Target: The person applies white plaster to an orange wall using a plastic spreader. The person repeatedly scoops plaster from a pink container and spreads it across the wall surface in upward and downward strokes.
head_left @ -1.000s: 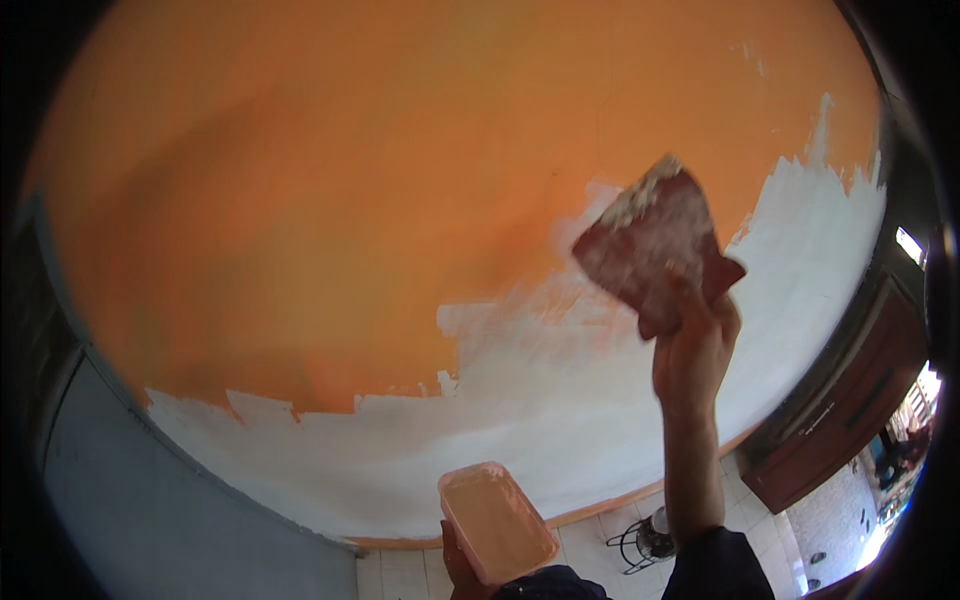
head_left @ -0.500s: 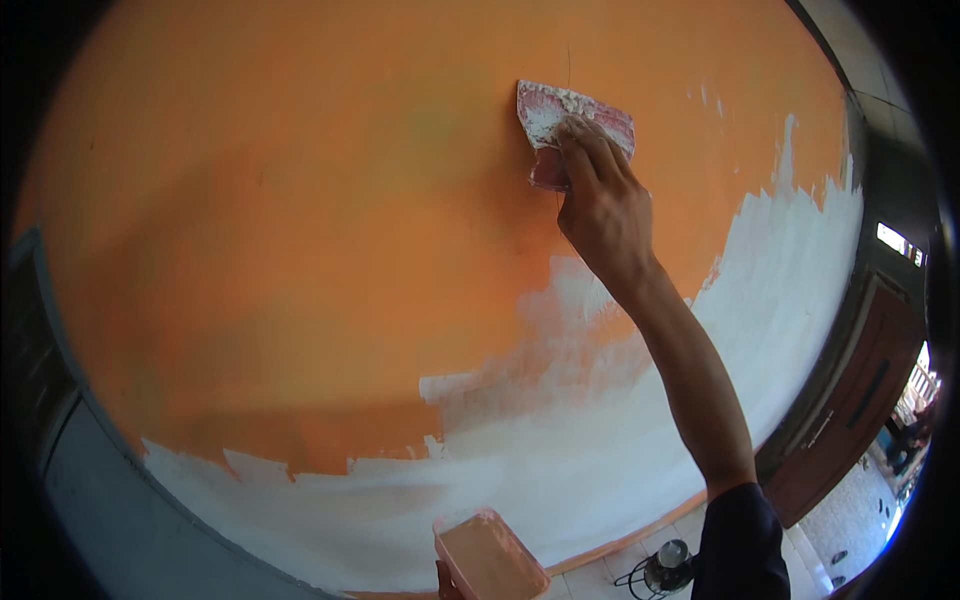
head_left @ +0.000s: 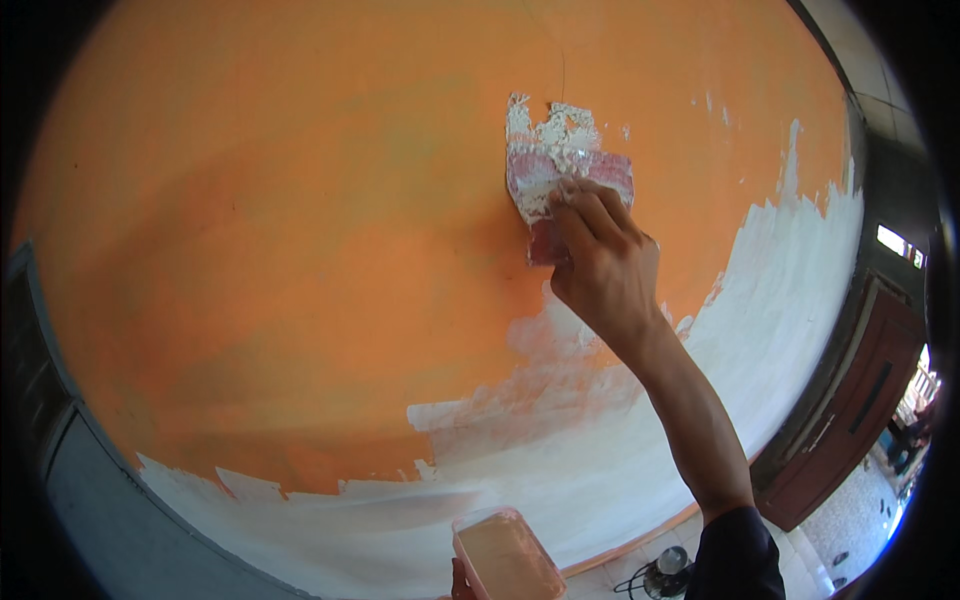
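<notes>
My right hand [head_left: 605, 245] grips a reddish putty spreader [head_left: 540, 215] smeared with white filler, its wide edge against the orange wall [head_left: 300, 260]. Just above that edge is a fresh patch of lumpy white putty [head_left: 568, 128]. My left hand [head_left: 461, 580], mostly cut off by the lower rim, holds a pink rectangular tub [head_left: 515, 560] with a pale content. White putty coats the lower wall [head_left: 560, 470] and its right side, with a ragged upper border and a thin, streaky area below my right wrist.
A grey-blue door or panel [head_left: 120, 530] stands at lower left. On the tiled floor is a dark wire stand with a round metal top [head_left: 672, 560]. At right are a brown wooden door [head_left: 850, 410] and a doorway with a person [head_left: 910, 435] beyond.
My right hand has drawn the spreader down the wall, and a rough patch of white putty now shows above it. The tub has shifted slightly right in view.
</notes>
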Demonstrator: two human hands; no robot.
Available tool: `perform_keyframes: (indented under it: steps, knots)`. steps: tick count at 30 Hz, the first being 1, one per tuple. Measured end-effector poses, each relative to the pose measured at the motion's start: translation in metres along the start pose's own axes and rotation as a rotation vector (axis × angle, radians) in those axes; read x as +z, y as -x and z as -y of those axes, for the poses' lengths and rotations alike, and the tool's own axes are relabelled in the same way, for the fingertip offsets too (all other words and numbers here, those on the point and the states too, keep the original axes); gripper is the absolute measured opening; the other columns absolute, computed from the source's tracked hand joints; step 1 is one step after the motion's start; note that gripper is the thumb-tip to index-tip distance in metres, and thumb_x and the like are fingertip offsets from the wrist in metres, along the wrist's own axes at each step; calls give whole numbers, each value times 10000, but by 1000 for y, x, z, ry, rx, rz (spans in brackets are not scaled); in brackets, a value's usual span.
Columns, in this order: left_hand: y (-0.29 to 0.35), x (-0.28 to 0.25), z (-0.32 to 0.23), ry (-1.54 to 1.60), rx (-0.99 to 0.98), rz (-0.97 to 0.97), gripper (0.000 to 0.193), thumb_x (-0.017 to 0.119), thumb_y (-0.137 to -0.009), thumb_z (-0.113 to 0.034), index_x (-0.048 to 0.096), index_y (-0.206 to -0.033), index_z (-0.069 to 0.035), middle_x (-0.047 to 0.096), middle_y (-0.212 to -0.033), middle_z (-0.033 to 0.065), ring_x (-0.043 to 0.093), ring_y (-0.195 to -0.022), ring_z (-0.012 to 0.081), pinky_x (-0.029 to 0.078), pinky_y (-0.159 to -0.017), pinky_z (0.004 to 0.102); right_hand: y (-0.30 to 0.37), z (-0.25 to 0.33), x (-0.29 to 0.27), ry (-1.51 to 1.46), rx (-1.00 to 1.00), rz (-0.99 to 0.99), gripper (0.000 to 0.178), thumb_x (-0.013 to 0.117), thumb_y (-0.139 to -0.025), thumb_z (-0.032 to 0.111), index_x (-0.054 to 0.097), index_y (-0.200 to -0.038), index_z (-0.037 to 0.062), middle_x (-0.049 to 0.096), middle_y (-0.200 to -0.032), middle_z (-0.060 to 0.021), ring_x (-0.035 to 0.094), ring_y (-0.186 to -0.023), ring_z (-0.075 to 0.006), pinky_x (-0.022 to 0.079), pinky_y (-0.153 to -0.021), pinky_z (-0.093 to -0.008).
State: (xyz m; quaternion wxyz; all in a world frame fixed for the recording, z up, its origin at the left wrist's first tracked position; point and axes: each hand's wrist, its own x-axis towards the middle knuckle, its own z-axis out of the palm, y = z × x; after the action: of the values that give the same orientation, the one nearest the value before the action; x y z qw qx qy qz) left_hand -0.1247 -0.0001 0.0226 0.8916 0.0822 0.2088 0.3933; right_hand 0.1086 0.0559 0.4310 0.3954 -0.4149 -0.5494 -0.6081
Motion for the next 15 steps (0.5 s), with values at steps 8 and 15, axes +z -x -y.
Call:
perform_keyframes:
  steps: [8,15]
  knots:
    - [1,39,26,97,-121,48,657,394,-959,-573,452,-1382,-74,541,-1330,146,534,-1197,323,404,-1053,473,29,19,-23,-118,-16,27,307,635,-617,-103,665,-892,31,670,-918,-82,666,-917,-253,563,-693,-344]
    - [18,28,41,207,-168,152,687,375,-961,-576,404,-1418,-64,500,-1374,163,510,-1226,341,394,-1058,497,-51,-23,-81,-226,3,-4,67,653,-793,12,677,-844,47,646,-763,-109,617,-648,-312,486,-581,-385]
